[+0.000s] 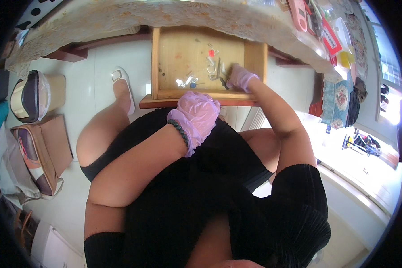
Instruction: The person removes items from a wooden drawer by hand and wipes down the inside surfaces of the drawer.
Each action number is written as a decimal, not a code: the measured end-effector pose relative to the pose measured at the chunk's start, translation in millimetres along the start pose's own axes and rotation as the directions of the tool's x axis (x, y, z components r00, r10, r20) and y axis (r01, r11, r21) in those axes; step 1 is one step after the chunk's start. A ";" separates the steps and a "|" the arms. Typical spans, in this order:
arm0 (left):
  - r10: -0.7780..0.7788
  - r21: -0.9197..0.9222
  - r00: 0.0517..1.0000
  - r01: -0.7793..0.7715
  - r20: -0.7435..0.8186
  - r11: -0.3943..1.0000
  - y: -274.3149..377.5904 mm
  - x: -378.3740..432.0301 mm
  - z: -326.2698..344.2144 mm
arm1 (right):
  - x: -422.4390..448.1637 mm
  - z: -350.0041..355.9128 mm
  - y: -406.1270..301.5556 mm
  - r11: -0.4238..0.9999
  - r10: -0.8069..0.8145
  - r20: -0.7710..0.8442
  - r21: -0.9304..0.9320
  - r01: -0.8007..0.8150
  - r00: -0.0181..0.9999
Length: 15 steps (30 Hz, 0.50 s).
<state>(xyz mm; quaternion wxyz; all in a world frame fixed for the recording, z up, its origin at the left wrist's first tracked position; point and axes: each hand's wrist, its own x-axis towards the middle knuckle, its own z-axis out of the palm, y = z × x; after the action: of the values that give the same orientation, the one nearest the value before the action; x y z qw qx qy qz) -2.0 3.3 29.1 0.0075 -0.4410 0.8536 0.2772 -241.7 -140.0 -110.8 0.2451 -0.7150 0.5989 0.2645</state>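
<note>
A wooden drawer (156, 63) is pulled out from under a cloth-covered table. My right hand (241, 78), in a thin purple glove, reaches into its right front corner, beside a dark slim piece (223, 83); whether its fingers hold anything cannot be seen. My left hand (196, 115), gloved alike with a dark bead bracelet (178, 130) at the wrist, is at the drawer's front edge, its fingers hidden under the bunched glove. Inside the drawer lie a metal ring (211, 69), a small red piece (211, 53), a blue round piece (192, 85) and several small loose items.
A patterned tablecloth (120, 15) hangs above the drawer. On the table's right side lie a pink device (298, 15) and packets. A lidded bin (57, 93) and an open box (62, 144) with bags stand on the floor at left.
</note>
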 end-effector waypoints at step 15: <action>-0.027 -0.021 0.996 0.025 -0.081 0.999 0.3 -2.3 4.2 | 40.5 -67.6 -66.2 0.978 -0.070 -0.312 0.166 0.126 0.948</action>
<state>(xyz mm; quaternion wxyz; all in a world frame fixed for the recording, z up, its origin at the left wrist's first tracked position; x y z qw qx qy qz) -1.8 7.2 26.3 -0.0281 -0.4631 0.8445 0.2676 -164.8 -203.8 -85.8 0.2277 -0.7505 0.6149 0.0824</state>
